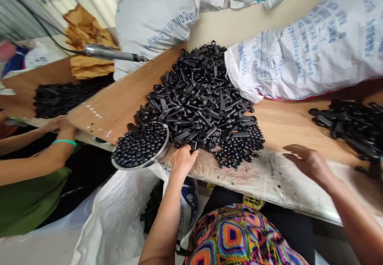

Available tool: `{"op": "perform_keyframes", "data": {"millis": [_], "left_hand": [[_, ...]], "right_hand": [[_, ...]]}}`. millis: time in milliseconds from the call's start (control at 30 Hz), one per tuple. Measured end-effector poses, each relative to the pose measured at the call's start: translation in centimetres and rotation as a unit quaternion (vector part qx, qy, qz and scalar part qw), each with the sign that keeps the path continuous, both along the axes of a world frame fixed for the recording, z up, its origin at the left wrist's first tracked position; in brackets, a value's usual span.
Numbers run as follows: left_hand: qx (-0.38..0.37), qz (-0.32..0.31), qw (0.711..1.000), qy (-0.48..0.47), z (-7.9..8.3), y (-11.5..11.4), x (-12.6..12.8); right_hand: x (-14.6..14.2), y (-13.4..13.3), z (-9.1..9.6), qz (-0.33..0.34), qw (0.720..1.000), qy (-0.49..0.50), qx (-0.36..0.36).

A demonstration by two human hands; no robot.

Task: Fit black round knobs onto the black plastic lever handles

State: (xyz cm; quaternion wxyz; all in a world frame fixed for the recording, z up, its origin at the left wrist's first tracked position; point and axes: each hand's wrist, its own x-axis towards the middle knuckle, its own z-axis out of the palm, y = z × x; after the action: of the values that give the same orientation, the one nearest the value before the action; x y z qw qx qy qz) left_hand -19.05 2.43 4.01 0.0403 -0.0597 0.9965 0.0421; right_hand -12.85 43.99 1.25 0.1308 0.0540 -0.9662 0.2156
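Note:
A large heap of black plastic lever-like parts lies on the wooden table. At its front edge my left hand is closed, thumb and fingers around a black plastic part. Small black beads are spread at the heap's front right. More beads fill a round bowl left of my left hand. My right hand, slightly blurred, hovers above the table right of the loose beads. Its fingers are bent, with a gap to the thumb, and no object shows in them.
Printed white sacks lie behind the heap. More black parts sit at the right. A powered screwdriver hangs at upper left. A co-worker's arm reaches in at left. An open white sack stands below the bowl.

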Motion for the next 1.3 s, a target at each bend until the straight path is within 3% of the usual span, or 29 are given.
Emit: {"op": "perform_keyframes", "data": {"millis": [67,167,200,267,300,367,433,467,633,733,900,1000,1100,1300], "left_hand": [[-0.011,0.015,1.000,-0.008,-0.9,0.4,0.0],[0.030,0.028,0.999,0.014,-1.6,0.1,-0.4],[0.074,0.031,0.996,0.025,-1.7,-0.1,-0.5],[0.230,0.042,0.971,0.045,-1.3,-0.3,-0.6],[0.331,0.046,0.941,0.048,-1.0,-0.2,-0.4],[0.525,0.048,0.849,0.042,0.0,0.8,0.2],[0.647,0.033,0.761,0.023,0.9,2.7,1.0],[0.681,0.020,0.732,0.011,1.3,3.9,1.3],[0.761,-0.055,0.635,-0.118,1.6,9.2,2.2],[0.788,-0.077,0.577,-0.199,1.5,11.4,2.4],[0.817,-0.107,0.507,-0.254,1.5,14.3,2.3],[0.827,-0.097,0.478,-0.279,1.5,15.7,2.0],[0.834,-0.068,0.469,-0.284,1.5,16.4,1.8],[0.854,-0.022,0.446,-0.267,1.6,15.3,1.3]], "right_hand": [[0.2,-3.9,0.3,0.053,0.996,-0.064,0.023],[0.4,-5.9,0.9,0.062,0.990,-0.118,0.051],[0.5,-6.0,1.1,0.057,0.989,-0.127,0.055],[0.7,-6.1,1.3,0.053,0.987,-0.139,0.060],[0.6,-6.3,1.3,0.054,0.986,-0.144,0.064],[0.4,-7.0,1.3,0.061,0.984,-0.151,0.079],[-0.2,-7.9,1.2,0.061,0.982,-0.152,0.098],[-0.5,-8.4,1.1,0.055,0.981,-0.152,0.108],[-1.6,-9.5,0.3,0.037,0.977,-0.153,0.141],[-1.4,-9.0,0.4,0.031,0.972,-0.176,0.156],[-0.7,-8.4,1.5,0.023,0.962,-0.197,0.188],[-0.8,-8.6,1.8,0.050,0.957,-0.193,0.210],[-1.0,-8.9,1.8,0.064,0.956,-0.191,0.215],[-1.3,-9.5,1.9,0.065,0.959,-0.198,0.191]]}}
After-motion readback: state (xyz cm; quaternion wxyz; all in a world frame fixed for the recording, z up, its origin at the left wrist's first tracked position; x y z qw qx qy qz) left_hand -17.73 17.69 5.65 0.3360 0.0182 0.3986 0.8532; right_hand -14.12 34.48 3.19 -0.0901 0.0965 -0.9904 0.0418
